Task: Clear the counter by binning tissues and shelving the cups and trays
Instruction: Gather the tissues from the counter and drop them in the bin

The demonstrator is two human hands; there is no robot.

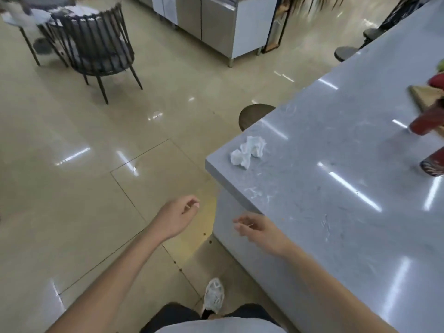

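the left hand (179, 216) hung at lower centre over the floor, its grip loosely curled and holding nothing. just right, the right hand (258, 228) was likewise relaxed beside the tabletop (336, 212). crumpled tissues (248, 151) lay near the tabletop's corner, centre right.

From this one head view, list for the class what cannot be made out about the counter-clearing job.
- Red cups on the counter: motion-blurred and cut by the right edge; contents unclear.
- Wooden tray: mostly out of frame on the right.
- Bin and shelf: not in view.
- Crumpled tissues: exact count unclear.
- Left hand and right hand: fingertips blurred; both seem empty.
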